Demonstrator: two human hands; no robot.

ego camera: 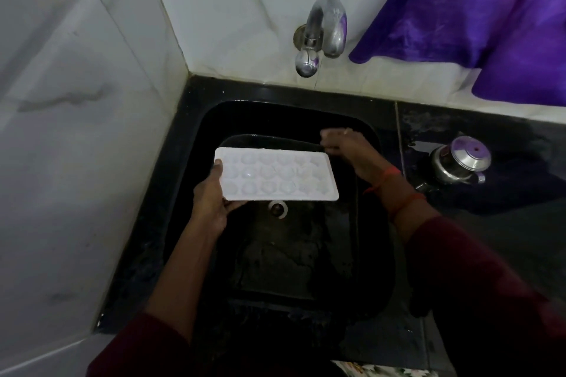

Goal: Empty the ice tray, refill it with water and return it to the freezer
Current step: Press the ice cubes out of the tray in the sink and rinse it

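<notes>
A white ice tray [277, 174] with rows of round cells is held level above the black sink [196, 144]. My left hand [211, 196] grips its left short end, thumb on top and fingers underneath. What the cells hold is unclear. My right hand [346, 150] is beyond the tray's right end, fingers curled over the thin rim of a dark vessel [245, 139] that lies in the sink. A chrome tap [324, 30] sticks out of the tiled wall above the sink, and no stream of water shows under it.
The sink drain [278, 207] shows just below the tray. A steel kettle [459, 162] stands on the wet black counter [505, 138] to the right. A purple cloth [477, 15] hangs on the wall at the upper right. White tiled walls close in on the left and back.
</notes>
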